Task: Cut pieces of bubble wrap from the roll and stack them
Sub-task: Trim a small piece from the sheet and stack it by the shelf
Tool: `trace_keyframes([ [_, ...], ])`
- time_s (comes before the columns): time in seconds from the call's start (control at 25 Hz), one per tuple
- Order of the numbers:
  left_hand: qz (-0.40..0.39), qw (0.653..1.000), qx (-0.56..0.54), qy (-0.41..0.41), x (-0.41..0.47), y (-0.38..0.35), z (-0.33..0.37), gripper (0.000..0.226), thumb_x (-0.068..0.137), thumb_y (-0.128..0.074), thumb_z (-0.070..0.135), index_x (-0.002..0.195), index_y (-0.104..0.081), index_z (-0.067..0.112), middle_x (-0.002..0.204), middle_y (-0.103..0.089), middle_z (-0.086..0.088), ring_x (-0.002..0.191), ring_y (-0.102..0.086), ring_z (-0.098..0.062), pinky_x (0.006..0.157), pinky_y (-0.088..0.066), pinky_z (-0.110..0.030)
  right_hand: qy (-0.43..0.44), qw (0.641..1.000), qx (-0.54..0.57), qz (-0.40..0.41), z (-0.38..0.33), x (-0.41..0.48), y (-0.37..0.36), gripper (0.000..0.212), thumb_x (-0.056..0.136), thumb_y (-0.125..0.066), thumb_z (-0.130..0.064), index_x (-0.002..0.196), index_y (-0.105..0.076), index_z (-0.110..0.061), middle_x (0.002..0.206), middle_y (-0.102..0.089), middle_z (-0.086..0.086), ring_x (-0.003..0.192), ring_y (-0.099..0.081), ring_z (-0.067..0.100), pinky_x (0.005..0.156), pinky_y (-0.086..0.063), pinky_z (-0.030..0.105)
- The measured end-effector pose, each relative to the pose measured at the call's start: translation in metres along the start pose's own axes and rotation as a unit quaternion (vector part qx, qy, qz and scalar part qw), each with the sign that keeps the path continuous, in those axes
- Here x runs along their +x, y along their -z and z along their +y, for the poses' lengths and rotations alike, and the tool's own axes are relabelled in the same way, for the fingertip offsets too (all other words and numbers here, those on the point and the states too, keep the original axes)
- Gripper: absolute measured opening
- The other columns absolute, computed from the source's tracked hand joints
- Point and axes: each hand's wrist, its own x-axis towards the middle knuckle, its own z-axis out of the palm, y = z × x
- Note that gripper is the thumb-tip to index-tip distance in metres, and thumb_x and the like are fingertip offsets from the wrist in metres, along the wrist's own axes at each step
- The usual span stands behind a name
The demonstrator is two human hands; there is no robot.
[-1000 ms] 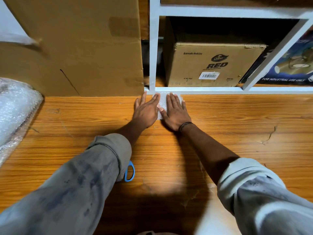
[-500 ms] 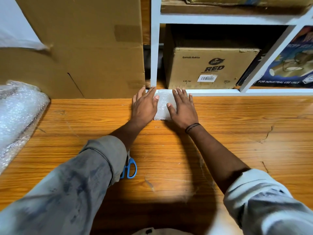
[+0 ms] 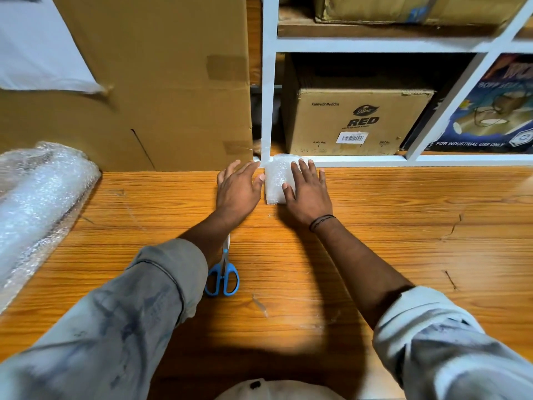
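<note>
So, bubble wrap stack [image 3: 276, 180] butts the shelf frame [image 3: 360, 161], table [image 3: 409, 232] wide rightward; left hand [image 3: 238, 189] flat beside it, right hand [image 3: 309, 194] flat on top.

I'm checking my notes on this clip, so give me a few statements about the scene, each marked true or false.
1. The right hand rests flat on the bubble wrap stack. True.
2. The left hand grips the scissors. False: the scissors lie on the table by the left forearm, and the left hand is beside the stack with its fingers straight.
3. The bubble wrap roll lies at the table's left edge. True.
4. The stack sits mid-table, far from the shelf. False: it lies at the table's far edge, against the white shelf frame.
</note>
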Motion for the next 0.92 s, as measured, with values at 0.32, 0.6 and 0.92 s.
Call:
trace_keyframes([
  [0.32,0.014,1.000,0.003,0.012,-0.029,0.017,-0.013,0.044,0.106,-0.045,0.045,0.146,-0.054,0.028,0.148,-0.058,0.000,0.148,-0.032,-0.023,0.116,-0.019,-0.042,0.002,1.000,-0.011,-0.011,-0.010,-0.020,0.006,0.065,0.108,-0.039,-0.041,0.164,-0.022,-0.014,0.173,-0.016,0.012,0.161,-0.002,0.030,0.129,0.004,0.049],
  [0.6,0.015,0.999,0.025,0.027,-0.056,0.031,-0.023,0.045,0.105,-0.046,0.046,0.145,-0.055,0.027,0.143,-0.061,0.000,0.145,-0.034,-0.023,0.116,-0.020,-0.044,0.035,0.999,-0.020,0.000,-0.032,-0.032,0.009,0.065,0.107,-0.041,-0.040,0.164,-0.022,-0.014,0.173,-0.015,0.012,0.161,-0.002,0.030,0.128,0.007,0.046],
  [0.92,0.027,0.997,0.052,0.051,-0.084,0.050,-0.042,0.044,0.105,-0.047,0.047,0.144,-0.055,0.028,0.145,-0.060,0.001,0.146,-0.034,-0.022,0.118,-0.018,-0.044,0.087,0.996,-0.007,-0.008,-0.071,-0.042,-0.002,0.066,0.105,-0.044,-0.043,0.162,-0.027,-0.015,0.172,-0.019,0.013,0.161,-0.004,0.031,0.130,0.003,0.048],
])
